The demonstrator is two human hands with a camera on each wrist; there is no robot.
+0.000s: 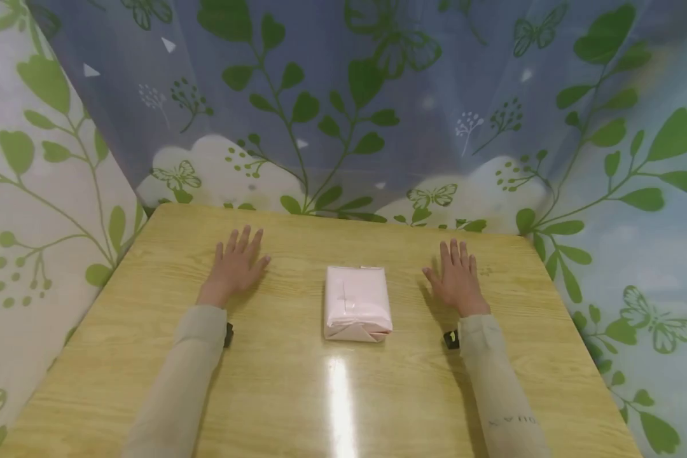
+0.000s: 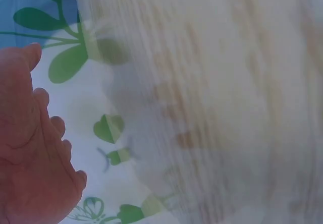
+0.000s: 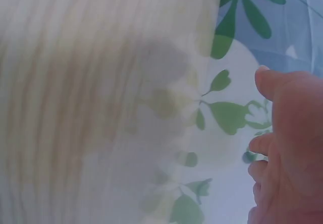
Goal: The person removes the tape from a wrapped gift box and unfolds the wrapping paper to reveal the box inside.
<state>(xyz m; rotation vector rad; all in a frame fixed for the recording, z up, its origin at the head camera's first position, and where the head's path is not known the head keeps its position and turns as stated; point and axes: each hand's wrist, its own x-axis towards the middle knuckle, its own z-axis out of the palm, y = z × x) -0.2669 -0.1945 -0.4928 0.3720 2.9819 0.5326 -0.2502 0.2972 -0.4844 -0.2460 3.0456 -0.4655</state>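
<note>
A pale pink package (image 1: pixel 357 299) with folded, shiny wrapping lies flat near the middle of the wooden table (image 1: pixel 275 394). To its left, my left hand (image 1: pixel 236 267) is spread palm down with fingers pointing away from me and holds nothing. On the other side, my right hand (image 1: pixel 457 277) is likewise spread, apart from the package and holding nothing. In the left wrist view the left hand (image 2: pixel 38 143) shows at the left edge. The right wrist view has the right hand (image 3: pixel 290 143) at its right edge. The package appears in neither wrist view.
A curtain (image 1: pixel 320 127) printed with leaves and butterflies hangs along the table's far edge, and similar printed cloth stands at both sides. Small black devices (image 1: pixel 451 339) sit at the wrists. A bright light reflection falls on the tabletop in front of the package.
</note>
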